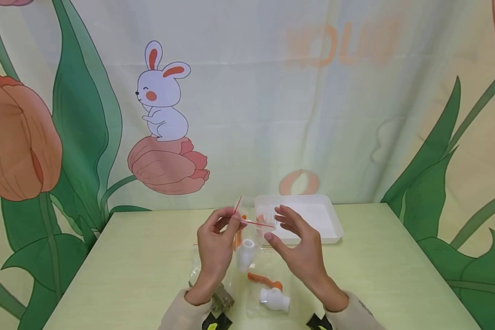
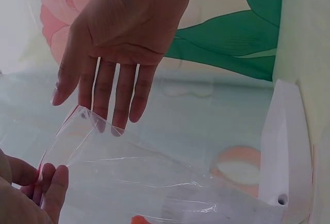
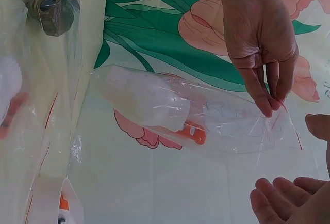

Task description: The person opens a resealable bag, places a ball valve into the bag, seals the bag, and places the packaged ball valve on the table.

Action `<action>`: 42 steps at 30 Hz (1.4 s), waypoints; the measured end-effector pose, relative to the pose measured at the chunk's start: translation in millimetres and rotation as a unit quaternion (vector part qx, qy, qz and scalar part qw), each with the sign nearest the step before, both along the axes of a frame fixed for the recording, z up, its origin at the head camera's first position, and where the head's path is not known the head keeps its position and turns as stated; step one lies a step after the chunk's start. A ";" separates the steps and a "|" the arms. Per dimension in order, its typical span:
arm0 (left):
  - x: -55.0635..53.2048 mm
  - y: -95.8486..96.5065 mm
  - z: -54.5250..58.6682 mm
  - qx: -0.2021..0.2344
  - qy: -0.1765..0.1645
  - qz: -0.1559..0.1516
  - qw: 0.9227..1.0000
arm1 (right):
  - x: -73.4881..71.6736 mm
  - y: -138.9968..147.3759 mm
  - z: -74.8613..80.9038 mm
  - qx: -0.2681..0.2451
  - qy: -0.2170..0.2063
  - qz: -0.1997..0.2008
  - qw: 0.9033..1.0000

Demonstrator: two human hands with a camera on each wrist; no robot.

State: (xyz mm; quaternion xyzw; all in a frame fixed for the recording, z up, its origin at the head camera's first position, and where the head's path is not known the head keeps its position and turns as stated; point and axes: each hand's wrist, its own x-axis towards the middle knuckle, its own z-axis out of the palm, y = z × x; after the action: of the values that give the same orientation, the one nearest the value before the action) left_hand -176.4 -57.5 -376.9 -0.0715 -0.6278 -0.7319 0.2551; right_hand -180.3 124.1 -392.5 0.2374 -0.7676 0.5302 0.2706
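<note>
My left hand (image 1: pixel 216 238) pinches a clear zip bag (image 3: pixel 234 123) by its red-lined top edge. The bag hangs below, and inside it are a white plastic ball valve (image 1: pixel 246 254) and an orange handle (image 3: pixel 193 132). Beside the bag's mouth, my right hand (image 1: pixel 301 247) has its fingers spread and holds nothing. In the left wrist view its fingertips overlap the corner of the bag's top. Below the hands lies another clear bag with a white valve (image 1: pixel 274 300) and an orange handle (image 1: pixel 266 280).
A shallow white tray (image 1: pixel 334 229) stands at the table's back edge, behind the hands; an orange and white piece (image 3: pixel 63 203) shows in it. Under my left wrist lies a clear bag with a grey-brown part (image 1: pixel 222 299). A printed curtain (image 1: pixel 247 114) hangs behind the table.
</note>
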 end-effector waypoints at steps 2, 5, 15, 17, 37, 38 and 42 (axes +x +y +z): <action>0.3 0.1 -0.1 0.003 -0.001 0.001 1.000 | 0.0 -2.4 -1.4 -0.013 -0.002 -0.009 1.000; 0.5 0.2 -0.1 0.013 0.000 0.000 1.000 | -0.6 -4.7 -3.9 -0.033 -0.012 -0.024 0.999; 2.2 0.3 0.4 0.028 0.004 -0.006 1.000 | 1.4 -9.5 -4.5 -0.029 -0.019 -0.040 0.999; 2.4 0.8 0.0 0.031 0.005 -0.009 0.999 | 1.8 -10.7 -4.4 -0.027 -0.012 -0.046 0.999; 4.7 1.3 -0.2 0.040 -0.001 -0.014 0.999 | -0.5 -14.7 -3.4 -0.015 0.067 -0.064 0.996; 4.8 1.2 -0.1 0.039 -0.001 -0.013 0.999 | -0.9 -14.0 -2.8 -0.011 0.082 -0.062 0.995; 5.8 0.3 0.7 0.033 -0.006 -0.013 0.999 | -2.3 -10.0 1.2 0.001 0.122 -0.044 0.992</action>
State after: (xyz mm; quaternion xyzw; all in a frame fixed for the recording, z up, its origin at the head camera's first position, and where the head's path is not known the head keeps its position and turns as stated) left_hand -170.6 -57.3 -376.2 -0.0671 -0.6041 -0.7556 0.2440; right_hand -182.6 114.2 -391.3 0.2663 -0.7393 0.4840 0.3851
